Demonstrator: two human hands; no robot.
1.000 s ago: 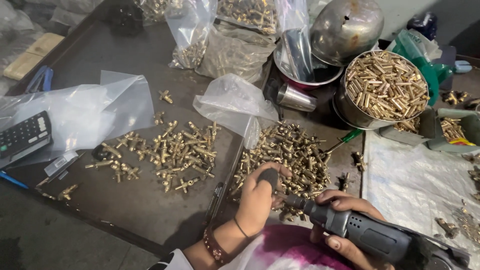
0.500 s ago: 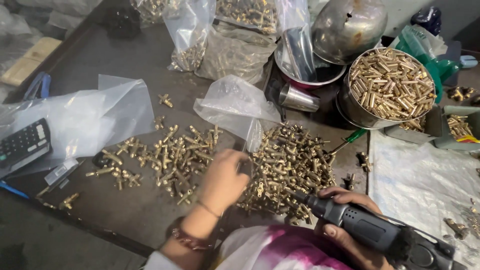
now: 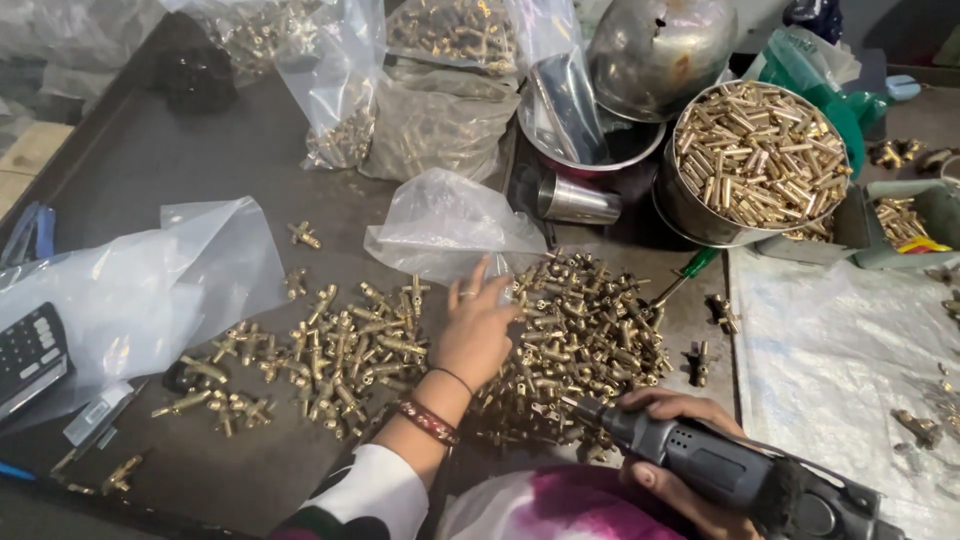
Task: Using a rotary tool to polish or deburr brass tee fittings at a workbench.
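Two brass fitting piles, left hand fingers spread between them, right hand gripping grey rotary tool, clear bag behind.

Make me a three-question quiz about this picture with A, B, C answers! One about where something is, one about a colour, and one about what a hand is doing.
1. Where is the round metal pot of brass tubes?
A. far right of the table
B. near left corner
C. on the floor

2. What colour is the screwdriver handle below the pot?
A. red
B. green
C. white

3. What is the right hand doing?
A. lying flat and empty
B. pressing the calculator
C. gripping a grey power tool

Answers:
1 A, the pot stands at the upper right, past the piles.
2 B, the handle is green.
3 C, its fingers wrap the tool's body, while the left hand reaches into the brass fittings.
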